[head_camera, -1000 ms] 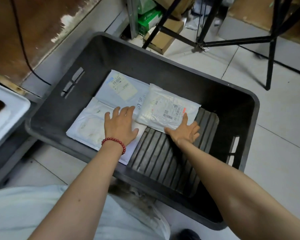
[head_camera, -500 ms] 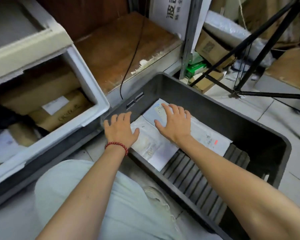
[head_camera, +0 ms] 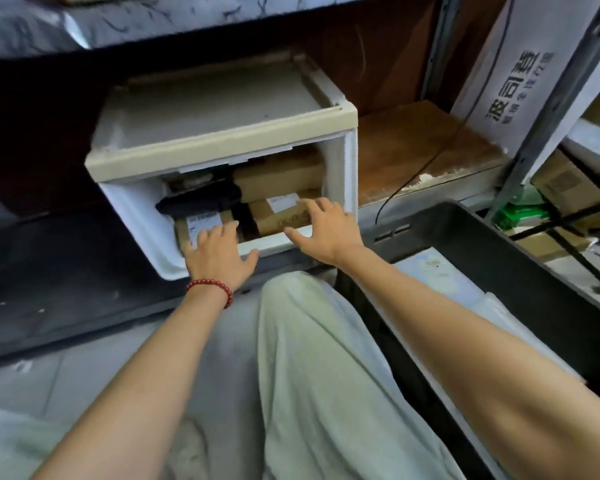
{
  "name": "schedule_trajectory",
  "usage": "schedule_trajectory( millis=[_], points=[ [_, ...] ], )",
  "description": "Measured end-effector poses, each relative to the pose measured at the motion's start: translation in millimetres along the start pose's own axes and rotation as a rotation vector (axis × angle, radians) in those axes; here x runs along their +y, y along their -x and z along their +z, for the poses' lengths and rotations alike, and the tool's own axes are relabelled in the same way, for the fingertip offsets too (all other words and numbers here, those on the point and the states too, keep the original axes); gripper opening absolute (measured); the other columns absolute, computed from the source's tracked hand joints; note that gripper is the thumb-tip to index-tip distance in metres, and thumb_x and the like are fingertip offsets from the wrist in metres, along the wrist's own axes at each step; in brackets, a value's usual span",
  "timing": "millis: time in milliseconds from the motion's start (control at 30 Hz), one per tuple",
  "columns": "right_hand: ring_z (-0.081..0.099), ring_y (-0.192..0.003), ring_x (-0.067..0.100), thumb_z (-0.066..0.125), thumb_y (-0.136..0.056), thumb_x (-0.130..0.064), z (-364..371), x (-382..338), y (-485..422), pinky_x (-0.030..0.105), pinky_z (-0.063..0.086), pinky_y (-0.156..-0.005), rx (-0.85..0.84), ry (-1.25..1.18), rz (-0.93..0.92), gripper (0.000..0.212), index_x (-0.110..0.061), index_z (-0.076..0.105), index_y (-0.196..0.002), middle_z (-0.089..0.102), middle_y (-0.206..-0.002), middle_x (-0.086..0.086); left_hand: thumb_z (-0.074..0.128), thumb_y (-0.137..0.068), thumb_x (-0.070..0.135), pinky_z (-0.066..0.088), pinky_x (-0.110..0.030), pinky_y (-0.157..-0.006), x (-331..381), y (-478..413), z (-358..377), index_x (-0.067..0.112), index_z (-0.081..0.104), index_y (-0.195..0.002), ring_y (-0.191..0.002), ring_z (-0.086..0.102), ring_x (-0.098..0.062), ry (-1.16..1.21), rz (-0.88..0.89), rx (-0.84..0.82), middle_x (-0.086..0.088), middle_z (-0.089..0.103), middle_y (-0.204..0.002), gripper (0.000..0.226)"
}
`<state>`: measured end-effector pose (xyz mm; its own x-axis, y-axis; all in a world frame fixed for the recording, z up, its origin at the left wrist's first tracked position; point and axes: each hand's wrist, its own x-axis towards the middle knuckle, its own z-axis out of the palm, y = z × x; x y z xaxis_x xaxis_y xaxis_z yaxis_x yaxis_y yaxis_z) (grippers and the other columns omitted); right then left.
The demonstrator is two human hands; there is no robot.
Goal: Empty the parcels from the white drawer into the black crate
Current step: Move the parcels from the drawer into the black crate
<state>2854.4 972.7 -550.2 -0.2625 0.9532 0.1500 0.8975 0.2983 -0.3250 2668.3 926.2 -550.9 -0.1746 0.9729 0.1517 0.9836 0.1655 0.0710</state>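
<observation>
The white drawer (head_camera: 132,206) stands pulled out ahead of me, holding brown cardboard parcels (head_camera: 278,178) with white labels and a black soft parcel (head_camera: 201,202). My left hand (head_camera: 219,252), fingers spread, reaches over the drawer's front rim onto a labelled brown parcel (head_camera: 201,225). My right hand (head_camera: 326,230), also spread, hovers over another brown parcel (head_camera: 284,218) at the drawer's right side. Neither hand grips anything. The black crate (head_camera: 520,258) sits to the right on the floor, with pale flat parcels (head_camera: 440,271) lying in it.
A beige unit top (head_camera: 222,140) overhangs the drawer. My knee in pale trousers (head_camera: 309,341) lies between drawer and crate. A wooden shelf (head_camera: 423,147) with a black cable, a metal rack post (head_camera: 551,109), and boxes (head_camera: 565,188) stand at the right.
Both hands left the flat parcels in the crate and swung left to the open drawer. My view turned from the crate to the drawer.
</observation>
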Motion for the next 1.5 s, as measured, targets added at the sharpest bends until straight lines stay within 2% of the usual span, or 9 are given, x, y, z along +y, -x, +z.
schedule_trajectory(
  millis=[200, 400, 567, 733, 867, 1167, 1333, 1500],
  points=[
    [0.031, -0.136, 0.029, 0.052, -0.089, -0.057, 5.6, -57.7, -16.8, 0.045, 0.033, -0.105, -0.096, 0.036, -0.048, 0.069, -0.022, 0.034, -0.146, 0.036, -0.145, 0.009, 0.053, -0.087, 0.053, 0.031, -0.044, -0.1, -58.5, 15.7, -20.6, 0.024, 0.037, -0.143, -0.127, 0.041, -0.027, -0.008, -0.101, 0.045, -0.002, 0.046, -0.141, 0.064],
    [0.027, -0.139, 0.032, 0.054, -0.089, -0.056, 20.4, -78.3, -19.7, 0.047, 0.03, -0.108, -0.18, 0.02, -0.062, 0.073, -0.022, 0.027, -0.148, 0.025, -0.152, 0.011, 0.053, -0.09, 0.047, 0.029, -0.042, -0.102, -89.5, 20.8, -31.4, 0.024, 0.033, -0.145, -0.128, 0.04, -0.027, -0.051, -0.053, 0.004, -0.003, 0.043, -0.144, 0.063],
    [0.029, -0.137, 0.032, 0.054, -0.088, -0.058, 33.7, -53.6, -24.3, 0.047, 0.033, -0.107, -0.125, 0.055, -0.029, 0.076, -0.019, 0.027, -0.148, 0.023, -0.153, 0.011, 0.052, -0.09, 0.047, 0.027, -0.041, -0.106, -101.0, 3.0, -32.0, 0.022, 0.03, -0.146, -0.129, 0.041, -0.025, -0.116, 0.048, 0.015, -0.002, 0.043, -0.144, 0.065],
    [0.028, -0.137, 0.032, 0.056, -0.088, -0.056, 40.6, -37.5, -39.4, 0.046, 0.034, -0.105, -0.036, 0.079, 0.007, 0.073, -0.019, 0.031, -0.145, 0.02, -0.155, 0.01, 0.055, -0.089, 0.046, 0.03, -0.042, -0.104, -93.5, -20.3, -5.0, 0.021, 0.031, -0.147, -0.126, 0.044, -0.027, -0.055, 0.069, -0.013, -0.004, 0.046, -0.141, 0.068],
    [0.024, -0.139, 0.032, 0.059, -0.086, -0.054, 50.3, -27.3, -54.7, 0.045, 0.032, -0.107, -0.021, 0.085, 0.103, 0.076, -0.018, 0.028, -0.146, 0.012, -0.156, 0.012, 0.055, -0.088, 0.047, 0.026, -0.043, -0.107, -82.5, -44.8, 13.8, 0.021, 0.026, -0.148, -0.129, 0.042, -0.026, -0.097, 0.158, -0.033, -0.005, 0.042, -0.145, 0.072],
    [0.021, -0.141, 0.034, 0.06, -0.087, -0.051, 69.6, -5.5, -87.6, 0.046, 0.028, -0.11, 0.015, 0.026, 0.25, 0.08, -0.016, 0.023, -0.148, 0.009, -0.157, 0.015, 0.06, -0.087, 0.044, 0.028, -0.047, -0.106, -36.2, -100.8, 51.1, 0.02, 0.019, -0.151, -0.137, 0.029, -0.033, 0.045, 0.167, 0.044, -0.01, 0.023, -0.155, 0.08],
    [0.015, -0.144, 0.033, 0.06, -0.089, -0.049, 77.6, -1.4, -99.6, 0.043, 0.026, -0.113, 0.068, 0.036, 0.273, 0.085, -0.015, 0.014, -0.152, 0.004, -0.159, 0.018, 0.061, -0.088, 0.035, 0.031, -0.045, -0.105, -7.8, -112.1, 68.9, 0.015, 0.019, -0.151, -0.134, 0.032, -0.035, 0.057, 0.233, 0.065, -0.014, 0.019, -0.156, 0.078],
    [0.019, -0.143, 0.033, 0.06, -0.09, -0.047, 82.6, 7.8, -117.1, 0.041, 0.027, -0.112, 0.114, 0.026, 0.313, 0.089, -0.016, 0.006, -0.154, 0.007, -0.158, 0.022, 0.061, -0.089, 0.035, 0.037, -0.045, -0.107, 1.1, -129.1, 79.7, 0.013, 0.01, -0.153, -0.135, 0.034, -0.037, 0.176, 0.199, 0.005, -0.015, 0.012, -0.158, 0.084]
  ],
)
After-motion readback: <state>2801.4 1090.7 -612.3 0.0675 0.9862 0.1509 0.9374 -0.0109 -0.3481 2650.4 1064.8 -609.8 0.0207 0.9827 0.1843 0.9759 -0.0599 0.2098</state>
